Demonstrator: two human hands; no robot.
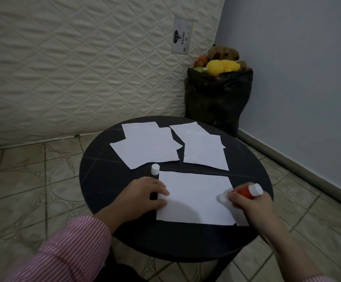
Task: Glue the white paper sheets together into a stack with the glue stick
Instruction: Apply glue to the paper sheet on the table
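A white paper sheet (194, 197) lies at the near side of the round black table (104, 180). My left hand (145, 195) presses flat on its left edge. My right hand (251, 206) grips a red glue stick (245, 192) with its tip down on the sheet's right side. The stick's white cap (155, 169) stands upright just beyond my left hand. Two loose piles of white sheets lie farther back, one on the left (147, 144) and one on the right (204, 148).
A quilted mattress (73, 68) leans against the wall behind the table. A black bag (216, 98) full of soft toys stands in the corner by the blue wall. Tiled floor surrounds the table.
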